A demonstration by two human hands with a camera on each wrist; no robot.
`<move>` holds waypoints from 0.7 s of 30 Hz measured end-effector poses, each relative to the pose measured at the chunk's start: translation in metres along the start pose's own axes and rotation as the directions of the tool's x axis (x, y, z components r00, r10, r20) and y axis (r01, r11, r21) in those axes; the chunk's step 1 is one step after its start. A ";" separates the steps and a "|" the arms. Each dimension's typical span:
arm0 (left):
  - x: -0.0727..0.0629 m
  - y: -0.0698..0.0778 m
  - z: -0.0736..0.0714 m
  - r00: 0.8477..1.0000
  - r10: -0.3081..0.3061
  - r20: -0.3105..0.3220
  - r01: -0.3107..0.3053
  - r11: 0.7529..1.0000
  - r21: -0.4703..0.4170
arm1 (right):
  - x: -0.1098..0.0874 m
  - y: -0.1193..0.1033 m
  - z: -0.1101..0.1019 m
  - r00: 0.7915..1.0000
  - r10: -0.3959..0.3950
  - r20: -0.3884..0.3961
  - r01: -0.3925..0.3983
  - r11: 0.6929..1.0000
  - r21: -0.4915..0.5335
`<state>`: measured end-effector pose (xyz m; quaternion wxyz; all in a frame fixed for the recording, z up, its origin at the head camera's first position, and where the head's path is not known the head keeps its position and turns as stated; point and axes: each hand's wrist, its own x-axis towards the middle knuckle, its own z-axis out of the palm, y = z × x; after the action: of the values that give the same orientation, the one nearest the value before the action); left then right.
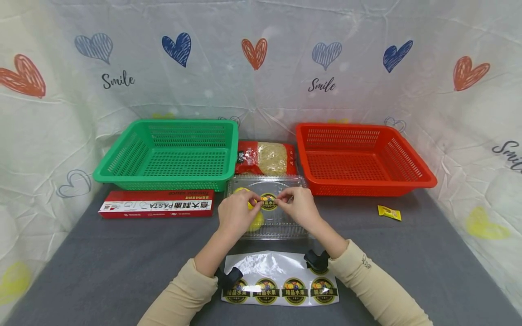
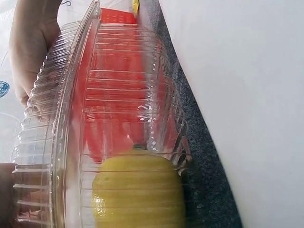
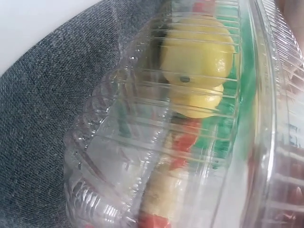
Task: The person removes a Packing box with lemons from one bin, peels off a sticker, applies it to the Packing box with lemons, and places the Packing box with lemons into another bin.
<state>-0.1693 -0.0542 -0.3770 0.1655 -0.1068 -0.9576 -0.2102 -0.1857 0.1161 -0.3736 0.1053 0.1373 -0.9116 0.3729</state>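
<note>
Two hands come together over the lid, and it's delicate work up here! The left hand (image 1: 238, 212) has its fingers closed in a narrow pinch at the left edge of a round black-and-gold sticker (image 1: 268, 202), and the right hand (image 1: 301, 206) mirrors it, fingers pinching the right edge. That sticker sits over the middle of the clear plastic container (image 1: 277, 232); whether it touches the lid, I can't tell from this angle.

Look through the wall: yellow fruit (image 3: 197, 52) inside, on the left side, two pieces showing one beyond the other in the right wrist view. Nearer the person, a glossy white sticker sheet (image 1: 265, 265) lies flat on the dark grey surface (image 1: 163, 258), four matching labels in its front row, another partly hidden under the black camera (image 1: 317, 260) on the right wrist. Cream sleeves (image 1: 373, 280) frame it all, pushed back from the wrists.

Out to the flanks! Green basket (image 1: 165, 185) back left, red basket (image 1: 367, 189) back right, and between them, just behind the container, a red-ended bag (image 1: 272, 158) with a see-through window on pale contents. In front of the green basket, the red-and-white pasta box (image 1: 157, 205) lies lengthwise; across on the right, a small yellow packet (image 1: 389, 213) lies near the red basket. Behind everything, a white cloth (image 1: 220, 86) with hearts and "Smile" lettering.
</note>
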 end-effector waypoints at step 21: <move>-0.004 -0.008 -0.004 0.999 0.007 -0.044 -0.016 0.976 -0.219 | -0.002 0.006 -0.004 1.000 0.013 -0.016 -0.011 0.995 0.104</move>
<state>-0.1663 -0.0637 -0.3779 0.1746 -0.1253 -0.9242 -0.3158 -0.1852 0.1236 -0.3755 0.1031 0.1340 -0.8910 0.4214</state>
